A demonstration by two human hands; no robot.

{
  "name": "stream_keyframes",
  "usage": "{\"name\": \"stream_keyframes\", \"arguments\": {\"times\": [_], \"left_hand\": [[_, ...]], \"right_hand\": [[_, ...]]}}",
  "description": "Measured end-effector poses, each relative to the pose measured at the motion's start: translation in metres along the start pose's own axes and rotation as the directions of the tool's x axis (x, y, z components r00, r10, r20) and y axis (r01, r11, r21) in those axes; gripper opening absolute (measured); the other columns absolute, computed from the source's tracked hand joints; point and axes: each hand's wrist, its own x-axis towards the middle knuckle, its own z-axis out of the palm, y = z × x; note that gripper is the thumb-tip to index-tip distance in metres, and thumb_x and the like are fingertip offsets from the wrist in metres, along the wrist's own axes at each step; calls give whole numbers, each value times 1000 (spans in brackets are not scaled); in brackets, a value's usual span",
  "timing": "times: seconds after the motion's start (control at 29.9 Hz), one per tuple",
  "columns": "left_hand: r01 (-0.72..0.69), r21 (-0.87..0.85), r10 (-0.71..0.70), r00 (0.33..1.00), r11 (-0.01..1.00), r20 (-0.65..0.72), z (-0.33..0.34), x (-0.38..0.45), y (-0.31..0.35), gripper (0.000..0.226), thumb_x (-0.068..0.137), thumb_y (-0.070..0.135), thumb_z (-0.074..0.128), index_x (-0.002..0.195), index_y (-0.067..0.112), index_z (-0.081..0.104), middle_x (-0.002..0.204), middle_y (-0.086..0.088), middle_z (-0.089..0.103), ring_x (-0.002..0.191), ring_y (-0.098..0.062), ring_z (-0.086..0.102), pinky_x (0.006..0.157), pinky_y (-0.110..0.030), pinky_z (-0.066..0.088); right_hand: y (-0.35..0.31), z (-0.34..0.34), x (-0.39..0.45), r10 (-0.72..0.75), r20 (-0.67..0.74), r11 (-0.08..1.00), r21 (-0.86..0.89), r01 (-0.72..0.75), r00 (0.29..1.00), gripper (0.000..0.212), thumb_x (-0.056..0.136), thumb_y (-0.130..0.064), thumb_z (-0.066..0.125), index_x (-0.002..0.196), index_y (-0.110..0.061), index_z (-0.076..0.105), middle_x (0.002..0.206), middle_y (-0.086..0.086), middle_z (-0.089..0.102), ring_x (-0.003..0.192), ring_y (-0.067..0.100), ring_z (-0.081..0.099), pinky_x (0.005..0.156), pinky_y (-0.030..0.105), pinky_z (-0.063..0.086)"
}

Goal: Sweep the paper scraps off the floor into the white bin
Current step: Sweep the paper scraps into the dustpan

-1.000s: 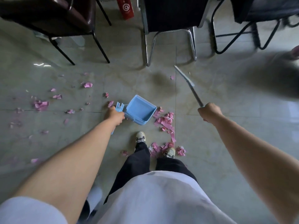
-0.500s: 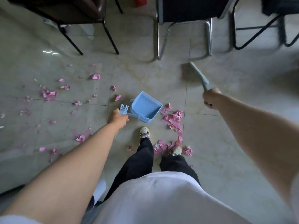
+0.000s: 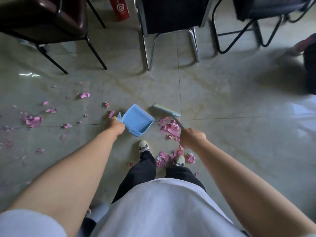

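Pink paper scraps (image 3: 168,128) lie between blue dustpan (image 3: 136,119), gripped by the left hand (image 3: 118,125), and broom (image 3: 166,110), its handle clenched in the right hand (image 3: 192,138).

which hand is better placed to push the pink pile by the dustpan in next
Right. The right hand grips the grey-handled broom, whose head sits just beyond the pink paper scrap pile. The left hand only holds the light blue plastic dustpan beside it.
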Motion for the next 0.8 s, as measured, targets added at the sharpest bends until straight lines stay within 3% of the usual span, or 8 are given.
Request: {"name": "stream_keyframes", "arguments": {"times": [0.17,0.3,0.47,0.64,0.74,0.8], "left_hand": [[-10,48,10,1000,999,0,2,-7,-6,41,82,7,55,123,7,59,124,-15,64,110,-34,63,92,-39,51],[-49,104,53,998,993,-37,5,-29,-7,45,84,8,56,129,6,55,133,-14,57,116,-33,57,94,-34,46],[-86,267,101,994,960,-45,14,-48,-22,25,91,13,52,115,6,59,121,-18,62,109,-35,58,85,-33,45],[-130,395,134,991,909,16,25,-54,-35,28,94,16,48,119,8,57,123,-18,61,109,-36,58,79,-32,43],[-169,470,156,986,866,66,29,-53,-42,32,94,19,49,124,9,54,130,-18,58,116,-36,57,88,-35,45],[-194,502,170,981,843,94,33,-53,-46,35,95,18,48,128,8,53,134,-18,55,121,-35,54,93,-36,44]], "right_hand": [[19,-12,-28,23,-8,1000,-17,-23,1000,49,86,-4,42,133,-14,48,93,4,53,84,24,59,73,33,54],[48,-9,-47,70,-35,998,11,-70,997,43,89,-10,41,132,-14,49,103,8,59,84,26,56,70,33,50],[77,8,-49,159,-50,986,59,-156,986,48,90,-9,35,137,-14,45,107,9,60,86,27,57,67,32,47],[94,25,-43,320,-12,934,173,-314,947,49,87,-13,36,135,-7,45,112,6,61,92,26,67,81,34,54],[94,42,-42,346,71,921,164,-353,936,53,85,-8,35,138,-4,43,92,6,58,71,21,68,73,32,58],[85,55,-44,334,154,924,141,-355,930,51,89,-5,33,139,-1,42,94,9,59,59,18,62,66,31,59]]}}
